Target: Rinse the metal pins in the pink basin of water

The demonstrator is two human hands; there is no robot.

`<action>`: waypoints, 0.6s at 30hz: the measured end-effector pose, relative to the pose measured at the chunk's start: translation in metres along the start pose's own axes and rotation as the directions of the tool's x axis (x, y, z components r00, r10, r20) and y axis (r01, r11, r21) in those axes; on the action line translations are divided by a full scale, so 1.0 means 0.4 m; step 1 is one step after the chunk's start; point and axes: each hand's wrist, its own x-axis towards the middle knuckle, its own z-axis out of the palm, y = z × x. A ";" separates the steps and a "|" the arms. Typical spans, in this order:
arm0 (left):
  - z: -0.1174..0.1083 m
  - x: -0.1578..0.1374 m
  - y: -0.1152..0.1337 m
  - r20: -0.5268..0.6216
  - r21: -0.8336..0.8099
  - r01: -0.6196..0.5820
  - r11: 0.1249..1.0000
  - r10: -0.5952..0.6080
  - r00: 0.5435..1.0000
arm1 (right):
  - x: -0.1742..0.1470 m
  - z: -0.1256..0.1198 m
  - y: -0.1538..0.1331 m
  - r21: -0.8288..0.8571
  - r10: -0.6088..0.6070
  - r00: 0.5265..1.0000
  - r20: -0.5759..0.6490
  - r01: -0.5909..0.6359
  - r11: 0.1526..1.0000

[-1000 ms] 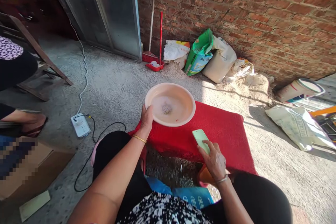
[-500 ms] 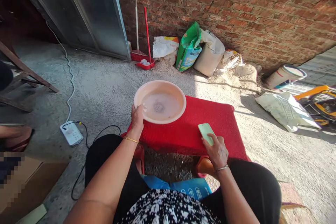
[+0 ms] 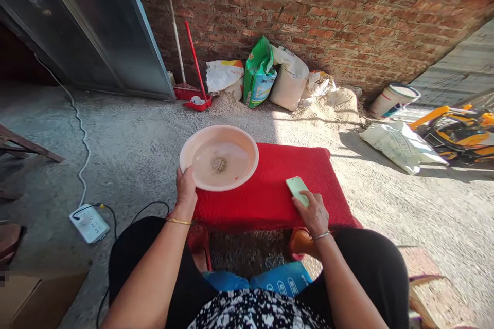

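A pale pink basin [image 3: 252,167] holds shallow cloudy water with a small grey-brown clump [image 3: 218,165] in its middle and a tiny red bit near the front side. My left hand [image 3: 186,187] grips its left rim, thumb over the edge. The basin overlaps the left part of a low table covered in red cloth [image 3: 266,200]. On the right of that cloth, my right hand [image 3: 312,211] has its fingers closed on a pale green phone-shaped piece [image 3: 297,186]; whether it is a phone or a case I cannot tell.
A white power strip [image 3: 89,223] with cables lies on the floor at left. Along the brick wall stand a red dustpan [image 3: 198,104], a green sack [image 3: 258,74], a white sack [image 3: 289,85] and a bucket [image 3: 393,102]. A yellow-and-black machine [image 3: 459,133] is at far right.
The view has turned a little to the right, so most things sit further left. The clump in the basin's water shows more sharply. Both hands keep their holds.
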 end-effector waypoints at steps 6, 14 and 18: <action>0.000 -0.004 0.000 -0.010 -0.037 0.002 0.999 -0.002 1.000 | 0.003 0.027 -0.126 0.093 -0.110 0.994 -0.013 0.111 0.989; -0.009 0.005 0.042 0.072 0.026 0.064 0.998 -0.065 0.995 | 0.076 0.045 -0.147 -0.041 -0.343 0.936 0.082 0.347 0.937; 0.003 0.029 0.054 0.039 0.057 0.062 0.996 -0.065 0.997 | 0.180 -0.032 0.002 -0.177 -0.031 0.997 0.068 0.043 0.983</action>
